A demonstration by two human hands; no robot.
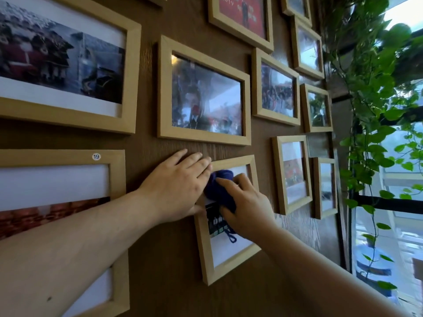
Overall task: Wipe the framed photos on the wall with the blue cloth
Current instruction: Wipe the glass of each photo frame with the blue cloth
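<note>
Several light wooden framed photos hang on a brown wood-grain wall (pixel 178 271). My right hand (pixel 247 202) presses a bunched dark blue cloth (pixel 220 186) against the glass of a small upright frame (pixel 207 259) at the lower centre. A loop of the cloth hangs down over the photo. My left hand (pixel 176 184) lies flat with fingers spread on the wall and the top-left corner of that same frame, its thumb at the frame's left edge. Above them hangs a landscape frame (pixel 164 88).
A large frame (pixel 130 76) sits at upper left. Below it is a frame with a "19" sticker (pixel 119 179). More small frames (pixel 278 175) fill the right side. A trailing green plant (pixel 375 110) hangs beside a window (pixel 398 220) at far right.
</note>
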